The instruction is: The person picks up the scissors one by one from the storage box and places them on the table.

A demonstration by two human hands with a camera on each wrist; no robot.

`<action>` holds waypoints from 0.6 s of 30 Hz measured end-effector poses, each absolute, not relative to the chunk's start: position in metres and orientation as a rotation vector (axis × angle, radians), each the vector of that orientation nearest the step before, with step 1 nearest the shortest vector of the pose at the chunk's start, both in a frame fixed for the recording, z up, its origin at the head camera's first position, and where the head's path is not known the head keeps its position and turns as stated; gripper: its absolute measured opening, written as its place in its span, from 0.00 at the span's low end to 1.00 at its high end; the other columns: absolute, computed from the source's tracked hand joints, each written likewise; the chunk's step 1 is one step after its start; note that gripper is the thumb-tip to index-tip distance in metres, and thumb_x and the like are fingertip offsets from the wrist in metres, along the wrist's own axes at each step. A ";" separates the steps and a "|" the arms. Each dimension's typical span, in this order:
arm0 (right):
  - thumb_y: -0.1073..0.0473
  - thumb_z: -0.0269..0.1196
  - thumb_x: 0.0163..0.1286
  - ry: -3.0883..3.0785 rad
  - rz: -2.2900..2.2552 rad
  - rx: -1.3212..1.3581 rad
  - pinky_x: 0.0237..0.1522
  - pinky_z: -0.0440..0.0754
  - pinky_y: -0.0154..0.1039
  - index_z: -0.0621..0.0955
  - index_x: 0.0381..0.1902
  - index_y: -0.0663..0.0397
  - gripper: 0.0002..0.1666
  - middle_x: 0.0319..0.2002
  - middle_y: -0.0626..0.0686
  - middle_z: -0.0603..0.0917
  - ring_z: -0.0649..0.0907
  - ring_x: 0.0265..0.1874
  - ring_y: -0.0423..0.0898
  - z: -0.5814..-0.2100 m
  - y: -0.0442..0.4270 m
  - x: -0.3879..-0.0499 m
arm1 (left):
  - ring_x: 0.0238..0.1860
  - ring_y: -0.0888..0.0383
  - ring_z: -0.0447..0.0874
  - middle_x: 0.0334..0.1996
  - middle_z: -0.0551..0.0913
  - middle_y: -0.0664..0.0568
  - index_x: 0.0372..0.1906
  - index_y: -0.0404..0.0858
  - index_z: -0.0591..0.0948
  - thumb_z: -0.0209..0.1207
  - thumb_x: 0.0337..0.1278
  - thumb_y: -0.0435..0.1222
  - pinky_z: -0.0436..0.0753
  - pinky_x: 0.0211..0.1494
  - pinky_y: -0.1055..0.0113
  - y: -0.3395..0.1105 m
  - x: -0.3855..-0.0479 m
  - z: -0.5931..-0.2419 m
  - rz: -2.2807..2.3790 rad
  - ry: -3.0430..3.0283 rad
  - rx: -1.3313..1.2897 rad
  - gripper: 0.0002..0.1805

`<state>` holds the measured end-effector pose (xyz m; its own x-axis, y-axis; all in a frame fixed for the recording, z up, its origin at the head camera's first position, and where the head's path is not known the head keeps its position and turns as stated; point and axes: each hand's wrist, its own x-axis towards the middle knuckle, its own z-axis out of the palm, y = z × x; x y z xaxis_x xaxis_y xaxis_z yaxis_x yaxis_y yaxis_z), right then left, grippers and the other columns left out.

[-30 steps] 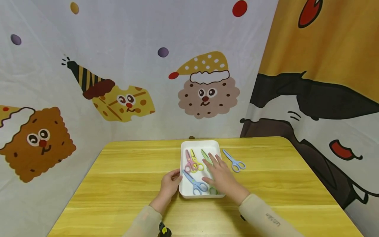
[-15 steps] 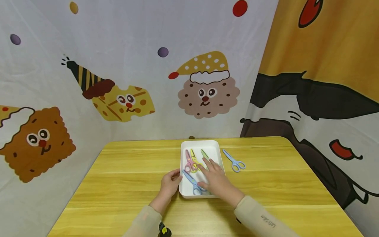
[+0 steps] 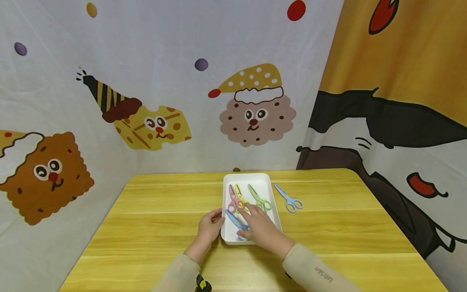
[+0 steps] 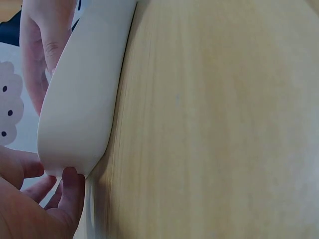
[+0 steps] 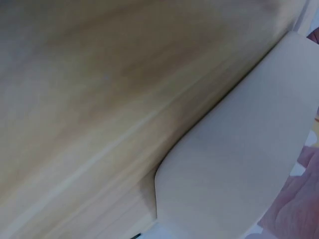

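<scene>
My left hand holds the left side of a white tray, its fingertips against the wall in the left wrist view. Over the tray's near part hovers my right hand, fingers spread, the thumb by a pair of blue scissors. Whether it touches them I cannot tell; it hides most of their handles. Pink scissors and yellow scissors lie side by side at the tray's left. Green scissors lie to their right, handles toward me.
Another pair of blue scissors lies on the wooden table, just right of the tray. A printed cloth hangs behind the table. A small dark object with a yellow patch shows by the left sleeve.
My right hand has moved left and toward me, from over the green scissors to the blue ones in the tray. The green scissors now show more fully. My left hand stays put.
</scene>
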<state>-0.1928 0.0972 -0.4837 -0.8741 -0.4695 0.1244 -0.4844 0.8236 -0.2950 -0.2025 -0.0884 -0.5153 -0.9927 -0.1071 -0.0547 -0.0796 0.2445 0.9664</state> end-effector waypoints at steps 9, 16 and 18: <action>0.39 0.67 0.56 -2.999 0.501 0.650 0.55 0.76 0.57 0.67 0.68 0.53 0.46 0.61 0.62 0.71 0.72 0.57 0.61 -0.488 0.090 -0.192 | 0.46 0.47 0.83 0.46 0.82 0.34 0.53 0.25 0.78 0.59 0.57 0.26 0.84 0.48 0.63 -0.088 -0.202 -0.515 -1.913 -2.451 0.169 0.18; 0.38 0.69 0.53 -3.052 0.525 0.620 0.39 0.79 0.48 0.76 0.56 0.58 0.39 0.52 0.59 0.75 0.74 0.44 0.53 -0.484 0.084 -0.189 | 0.46 0.47 0.83 0.46 0.82 0.34 0.53 0.26 0.78 0.58 0.58 0.27 0.84 0.49 0.64 -0.088 -0.201 -0.513 -1.917 -2.455 0.182 0.18; 0.38 0.69 0.52 -3.058 0.517 0.625 0.35 0.77 0.44 0.78 0.51 0.59 0.37 0.48 0.58 0.76 0.73 0.40 0.50 -0.483 0.083 -0.189 | 0.47 0.47 0.83 0.46 0.82 0.34 0.53 0.26 0.78 0.58 0.58 0.27 0.84 0.49 0.63 -0.088 -0.201 -0.513 -1.924 -2.448 0.182 0.18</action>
<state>-0.1892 0.0831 -0.4833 -0.9218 -0.3852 0.0434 -0.3781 0.8686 -0.3203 -0.2009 -0.0883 -0.5132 -0.9929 -0.1052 -0.0546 -0.0779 0.2321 0.9696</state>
